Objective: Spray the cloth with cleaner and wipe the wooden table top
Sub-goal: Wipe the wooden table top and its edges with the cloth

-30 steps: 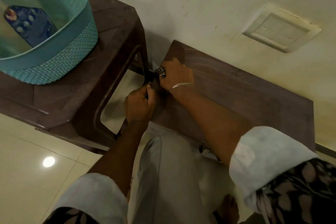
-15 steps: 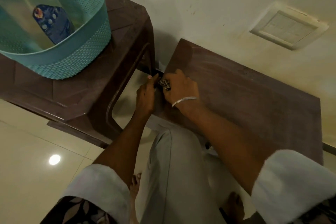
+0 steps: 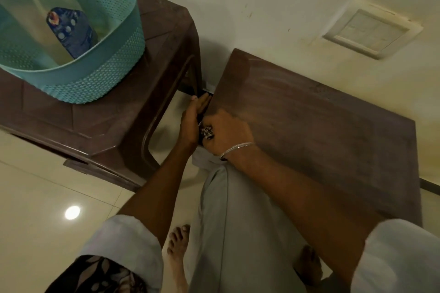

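The right hand (image 3: 227, 137) curls its fingers round a bunched patterned cloth (image 3: 207, 133) and holds it at the table (image 3: 321, 131) top's left edge, near the front corner. The left hand (image 3: 192, 121) lies just off that same edge, fingers straight and together, flat along the table's side. Whether it holds anything cannot be told.

A narrow gap of floor (image 3: 42, 188) separates the table's left edge from a brown stool (image 3: 107, 126). The rest of the top stretches bare to the right and back, its far edge against the wall (image 3: 273, 2), where a switch plate (image 3: 371, 33) sits. The top is dark wood grain, dimly lit.

A bottle (image 3: 71, 35) stands in a teal basket (image 3: 102, 78) on the stool, well left of the table and the cloth.
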